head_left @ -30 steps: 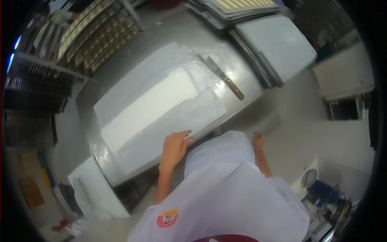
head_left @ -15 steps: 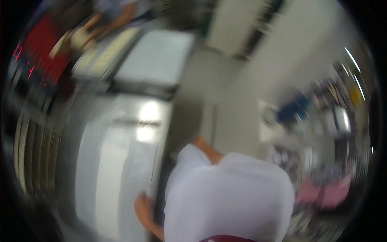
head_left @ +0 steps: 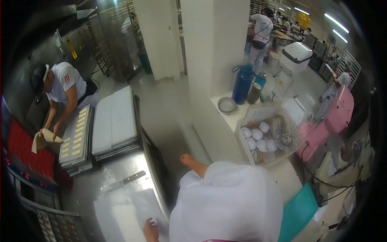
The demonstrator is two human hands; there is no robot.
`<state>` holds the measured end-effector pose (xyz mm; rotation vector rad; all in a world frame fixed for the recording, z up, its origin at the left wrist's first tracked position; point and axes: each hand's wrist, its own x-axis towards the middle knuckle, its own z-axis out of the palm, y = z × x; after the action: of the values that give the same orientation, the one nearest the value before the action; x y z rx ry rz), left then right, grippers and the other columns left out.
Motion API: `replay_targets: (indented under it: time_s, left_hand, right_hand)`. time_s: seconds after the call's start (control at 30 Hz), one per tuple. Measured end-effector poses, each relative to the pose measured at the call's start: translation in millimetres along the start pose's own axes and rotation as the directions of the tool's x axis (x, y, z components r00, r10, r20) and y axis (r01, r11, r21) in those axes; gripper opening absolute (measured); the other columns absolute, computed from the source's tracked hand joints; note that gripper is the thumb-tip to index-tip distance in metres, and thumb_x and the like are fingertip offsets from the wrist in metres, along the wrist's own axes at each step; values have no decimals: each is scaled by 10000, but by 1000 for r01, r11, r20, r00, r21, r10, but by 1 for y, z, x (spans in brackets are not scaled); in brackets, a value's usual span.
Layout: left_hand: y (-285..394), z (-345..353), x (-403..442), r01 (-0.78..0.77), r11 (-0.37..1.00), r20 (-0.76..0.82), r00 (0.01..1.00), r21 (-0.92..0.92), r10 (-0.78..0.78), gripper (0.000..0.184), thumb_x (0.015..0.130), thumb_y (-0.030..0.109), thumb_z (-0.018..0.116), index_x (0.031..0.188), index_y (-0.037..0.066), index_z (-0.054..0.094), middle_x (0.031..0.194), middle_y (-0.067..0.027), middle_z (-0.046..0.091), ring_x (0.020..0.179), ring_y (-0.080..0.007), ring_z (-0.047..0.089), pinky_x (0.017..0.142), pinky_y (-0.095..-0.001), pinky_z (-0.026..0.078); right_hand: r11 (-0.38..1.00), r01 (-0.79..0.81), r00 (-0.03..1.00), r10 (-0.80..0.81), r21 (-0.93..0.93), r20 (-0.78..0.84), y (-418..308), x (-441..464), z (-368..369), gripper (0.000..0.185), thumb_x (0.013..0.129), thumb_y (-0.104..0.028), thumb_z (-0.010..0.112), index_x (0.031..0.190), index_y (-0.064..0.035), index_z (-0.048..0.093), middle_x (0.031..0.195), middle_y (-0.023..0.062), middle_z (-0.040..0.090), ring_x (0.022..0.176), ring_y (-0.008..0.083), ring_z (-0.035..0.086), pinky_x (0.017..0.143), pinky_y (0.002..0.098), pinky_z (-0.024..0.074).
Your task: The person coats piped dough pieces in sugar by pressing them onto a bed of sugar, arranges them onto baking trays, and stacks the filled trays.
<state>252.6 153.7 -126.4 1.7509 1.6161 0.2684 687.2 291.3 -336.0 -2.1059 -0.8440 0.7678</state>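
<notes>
Left hand, centre of the clock face: fingers loosely curled and parted, nothing visible in the grasp; contact with the grey-white sheet below it cannot be told. Right hand, at 1 o'clock: low beside the table, fingers curled inward; whether it encloses anything cannot be told. At 10 o'clock, near the left hand, a white strip lies along the sheet. At 11 o'clock, just beyond the sheet, a wooden-handled spatula rests flat on the metal. Farther out, between 11 and 12, is a stack of trays; beside it, at 11, a tray bears pale piped pieces. Between 10 and 11, a co-worker bends over these with a piping bag.
</notes>
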Motion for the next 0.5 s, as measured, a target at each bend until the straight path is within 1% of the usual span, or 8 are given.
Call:
replay_targets:
  time_s: [0.07, 0.17, 0.27, 0.33, 0.4, 0.43, 0.47, 0.5]
  left_hand:
    - [7, 3, 5, -9, 1000, 46, 999, -29, 10, 401, 742, 130, 701, 1120, 47, 597, 885, -170, 687, 815, -254, 683, 723, -344, 539]
    - [26, 9, -1, -60, 997, 111, 992, 50, 54, 365, 839, 237, 628, 1166, 84, 576, 955, -185, 670, 916, -288, 649, 815, -381, 497]
    - [25, 14, 2, -44, 994, 100, 994, 99, 34, 401, 747, 193, 698, 1116, 59, 612, 909, -178, 684, 848, -273, 678, 761, -350, 531]
    - [26, 21, 2, 4, 995, 99, 995, 103, -14, 377, 764, 214, 679, 1109, 79, 610, 923, -171, 677, 852, -305, 662, 756, -383, 517]
    - [11, 32, 1, 37, 987, 48, 998, 155, -45, 357, 788, 267, 659, 1110, 120, 612, 957, -149, 670, 882, -329, 641, 762, -416, 501]
    - [22, 27, -4, 111, 987, 29, 993, 114, -115, 351, 790, 287, 661, 1108, 146, 617, 962, -150, 667, 906, -329, 630, 770, -425, 497]
    - [28, 23, -7, 149, 988, 40, 988, 50, -151, 350, 796, 293, 656, 1117, 158, 609, 962, -153, 665, 913, -329, 626, 769, -432, 493]
    - [38, 17, -11, 182, 982, 34, 982, 42, -184, 338, 805, 294, 651, 1111, 158, 609, 962, -154, 667, 913, -326, 627, 775, -425, 492]
  right_hand:
    - [983, 122, 990, -131, -137, -61, 14, 5, 12, 156, 752, -223, 607, 792, -93, 683, 834, 149, 677, 788, 299, 654, 717, 408, 508]
    - [980, 170, 979, -180, -105, -95, 43, 16, 27, 183, 761, -247, 595, 799, -90, 681, 840, 174, 668, 797, 342, 645, 712, 422, 506]
    - [973, 105, 992, -116, -206, -45, 43, 7, 21, 177, 762, -220, 583, 792, -77, 683, 801, 182, 664, 772, 369, 640, 687, 429, 505]
    - [965, 117, 987, -139, -234, -81, 43, 6, 17, 155, 749, -171, 581, 786, -63, 687, 767, 177, 666, 736, 347, 647, 665, 420, 505]
    - [969, 244, 965, -238, -47, 112, 66, 21, 20, 157, 744, -146, 578, 794, -48, 690, 770, 172, 672, 727, 319, 654, 662, 406, 505]
    - [983, 92, 992, -78, -158, 96, 55, 13, 15, 166, 750, -158, 578, 794, -43, 689, 777, 171, 675, 740, 308, 657, 664, 400, 504]
    - [976, 138, 981, -111, -169, 161, 43, 6, 5, 181, 739, -196, 579, 819, -83, 697, 840, 171, 670, 793, 315, 653, 720, 421, 505]
    - [951, 188, 977, -155, -247, 147, 41, 2, 6, 189, 751, -206, 577, 808, -68, 694, 801, 176, 667, 761, 309, 655, 692, 406, 504]
